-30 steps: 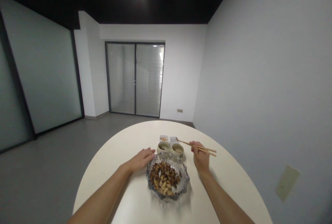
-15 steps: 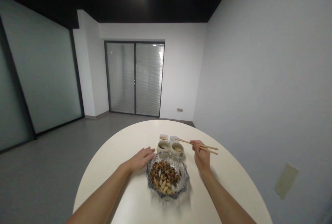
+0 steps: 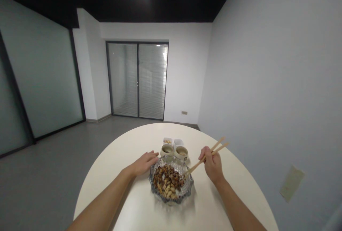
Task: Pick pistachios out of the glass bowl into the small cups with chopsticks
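A large scalloped glass bowl (image 3: 190, 187) holds dark striped seeds or nuts (image 3: 165, 174) and a heap of pale nuts (image 3: 169, 191) near its front. My left hand (image 3: 145, 162) lies open with its fingers at the bowl's left rim. In my right hand (image 3: 212, 161) is a pair of wooden chopsticks (image 3: 197, 164). Their tips reach inside the bowl's right side; whether anything is between them I cannot tell. Behind the bowl stand two round beige cups, the left one (image 3: 163, 151) with dark contents and the right one (image 3: 184, 157) with pale contents.
Farther back are two small white dishes, the left one (image 3: 165, 143) with pale pieces and the right one (image 3: 178, 143) with no contents that I can make out. All stand on a round white table (image 3: 128, 209). A white wall (image 3: 267, 81) rises at the right.
My right hand has turned the chopsticks from above the right white dish down into the glass bowl. The left hand stays by the bowl.
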### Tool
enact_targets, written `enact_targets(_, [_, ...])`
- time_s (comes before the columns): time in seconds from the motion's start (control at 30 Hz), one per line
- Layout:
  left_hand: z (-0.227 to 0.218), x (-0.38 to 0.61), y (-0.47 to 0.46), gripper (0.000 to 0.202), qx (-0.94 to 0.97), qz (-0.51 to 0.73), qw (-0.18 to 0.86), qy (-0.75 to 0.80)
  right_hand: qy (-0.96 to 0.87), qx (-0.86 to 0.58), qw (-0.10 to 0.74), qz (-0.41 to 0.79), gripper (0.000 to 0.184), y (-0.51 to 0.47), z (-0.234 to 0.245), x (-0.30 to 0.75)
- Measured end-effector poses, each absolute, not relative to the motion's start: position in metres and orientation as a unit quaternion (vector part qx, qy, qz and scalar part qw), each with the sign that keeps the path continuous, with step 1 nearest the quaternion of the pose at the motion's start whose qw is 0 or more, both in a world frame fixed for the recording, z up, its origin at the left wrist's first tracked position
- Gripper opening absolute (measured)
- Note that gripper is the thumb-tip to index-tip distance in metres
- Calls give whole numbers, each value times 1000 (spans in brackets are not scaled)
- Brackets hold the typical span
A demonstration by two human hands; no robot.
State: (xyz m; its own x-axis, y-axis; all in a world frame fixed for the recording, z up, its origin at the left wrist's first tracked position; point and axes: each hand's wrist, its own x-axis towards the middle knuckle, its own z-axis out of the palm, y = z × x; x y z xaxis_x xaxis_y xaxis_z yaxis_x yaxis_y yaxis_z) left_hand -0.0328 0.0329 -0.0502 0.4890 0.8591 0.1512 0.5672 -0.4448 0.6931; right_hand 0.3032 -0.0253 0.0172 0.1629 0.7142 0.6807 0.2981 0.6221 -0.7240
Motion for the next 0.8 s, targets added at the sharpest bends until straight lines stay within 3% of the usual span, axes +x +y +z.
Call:
enact_targets(0.27, [-47,-32,31,77,812,250,290,440,-713,-409,508,258,71,-33,19,288])
enact_targets(0.57, [-48,-32,32,76,814,246,286,442,-739,-414,493,199,61,-23,8,290])
enact_targets(0.8, [-47,-32,31,75,813,246,283,446,-717,-409,543,154,71,-25,13,294])
